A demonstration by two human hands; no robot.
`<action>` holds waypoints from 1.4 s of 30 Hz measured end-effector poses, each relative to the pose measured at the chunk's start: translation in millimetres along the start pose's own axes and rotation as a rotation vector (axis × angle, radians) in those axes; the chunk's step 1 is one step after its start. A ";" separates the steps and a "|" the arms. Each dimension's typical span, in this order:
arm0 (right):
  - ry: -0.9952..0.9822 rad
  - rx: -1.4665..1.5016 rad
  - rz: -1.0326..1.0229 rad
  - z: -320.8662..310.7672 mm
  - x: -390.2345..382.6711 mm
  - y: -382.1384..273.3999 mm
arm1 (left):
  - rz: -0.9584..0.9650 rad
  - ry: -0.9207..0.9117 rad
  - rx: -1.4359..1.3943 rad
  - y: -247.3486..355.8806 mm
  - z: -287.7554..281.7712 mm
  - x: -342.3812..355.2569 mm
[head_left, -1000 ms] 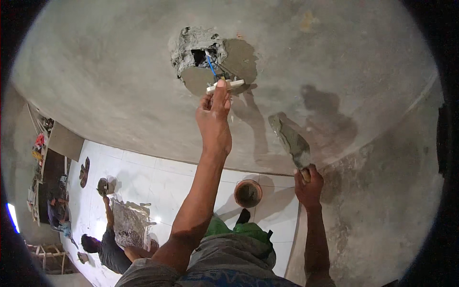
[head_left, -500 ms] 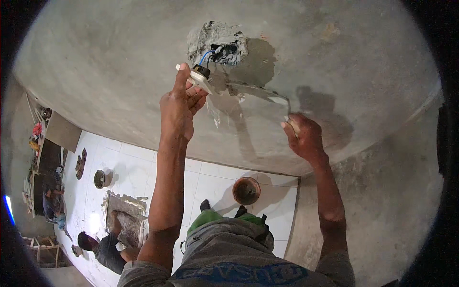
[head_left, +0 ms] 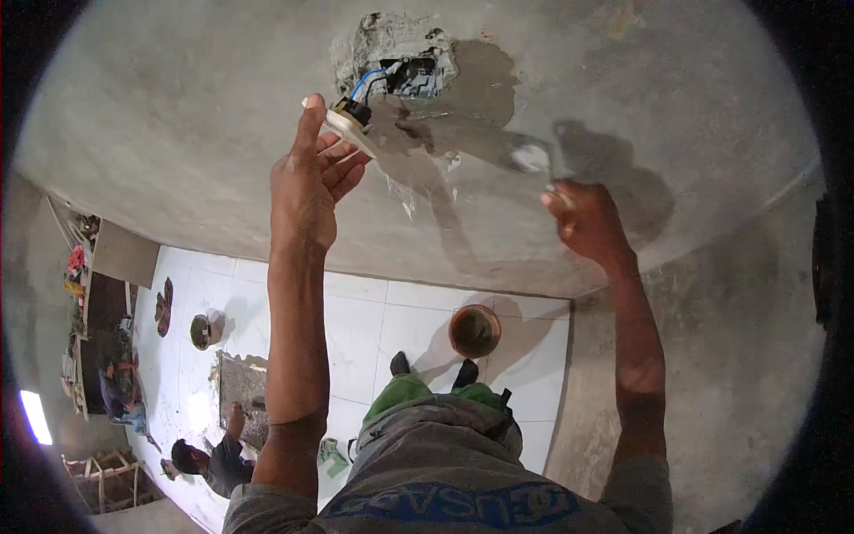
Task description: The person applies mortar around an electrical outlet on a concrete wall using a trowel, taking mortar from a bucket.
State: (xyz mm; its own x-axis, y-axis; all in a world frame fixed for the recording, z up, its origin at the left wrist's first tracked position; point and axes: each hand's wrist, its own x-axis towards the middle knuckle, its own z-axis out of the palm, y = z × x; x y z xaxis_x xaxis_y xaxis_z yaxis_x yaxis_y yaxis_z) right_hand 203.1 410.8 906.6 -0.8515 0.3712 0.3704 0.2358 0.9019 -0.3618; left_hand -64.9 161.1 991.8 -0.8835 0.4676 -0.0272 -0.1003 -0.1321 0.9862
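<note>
My left hand grips a white electrical faceplate by its edges, thumb on top. It is tilted off the wall, its black back facing the opening. Blue and black wires join it to a dark recessed wall box ringed with rough mortar. To the right, my right hand is closed round the handle of a trowel; its blade is smeared by motion. Beside the box the grey wall carries a darker damp patch of plaster.
A round reddish-brown bucket stands on the white tiled floor by my feet. At the lower left another person works near a mortar board. A smaller bucket and cluttered shelves are further left.
My right hand has drawn the trowel rightward, away from beneath the box, and its blade is now blurred. My left hand still holds the faceplate. The whole view has shifted slightly.
</note>
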 end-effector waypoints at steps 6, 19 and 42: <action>0.135 0.201 0.226 9.8 -75.7 8.9 | 0.013 -0.063 0.051 5.3 -1.9 0.0; 0.467 0.385 0.077 159.9 34.7 -96.2 | -0.022 -0.054 0.152 15.7 1.9 1.0; 0.643 0.421 0.253 105.1 -38.3 -23.5 | -0.068 -0.002 0.099 18.0 2.7 -1.1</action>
State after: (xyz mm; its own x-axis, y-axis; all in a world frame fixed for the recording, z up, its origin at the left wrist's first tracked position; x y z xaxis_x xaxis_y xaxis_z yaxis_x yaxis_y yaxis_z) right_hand 181.0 352.2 811.0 -0.3302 0.7226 0.6073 0.0797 0.6624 -0.7449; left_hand -64.5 160.6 1010.0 -0.8753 0.4742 -0.0944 -0.1141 -0.0128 0.9934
